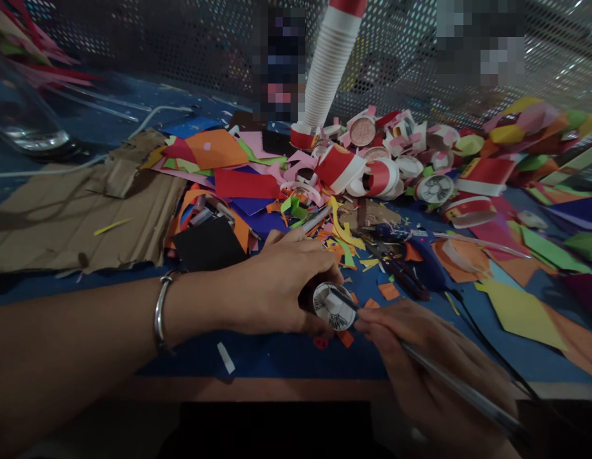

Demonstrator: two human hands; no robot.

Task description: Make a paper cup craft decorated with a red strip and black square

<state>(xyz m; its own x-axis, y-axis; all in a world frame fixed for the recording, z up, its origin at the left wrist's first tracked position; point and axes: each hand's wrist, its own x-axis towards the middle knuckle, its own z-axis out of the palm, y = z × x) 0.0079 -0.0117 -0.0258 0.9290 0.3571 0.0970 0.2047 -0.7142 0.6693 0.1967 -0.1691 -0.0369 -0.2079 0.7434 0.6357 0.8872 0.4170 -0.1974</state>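
Note:
My left hand [288, 280] is closed around a small paper cup [330, 313], near the table's front edge. The cup's round white end faces up and carries black drawn lines; its side is mostly hidden by my fingers. Pinched in my right hand [420, 357] is a pen [461, 386], its dark tip over the white round end. Whether the tip presses on the surface I cannot tell. Just below the cup lies a small red paper piece [320, 343], with orange scraps [389, 291] to the right.
Scissors [396, 261] and a blue glue gun [432, 258] with a black cord lie right of centre. Behind are cut paper cups [341, 169] and a tall cup stack [331, 70]. Corrugated cardboard [51, 217] and a glass [28, 121] occupy the left. Coloured paper [522, 312] covers the right.

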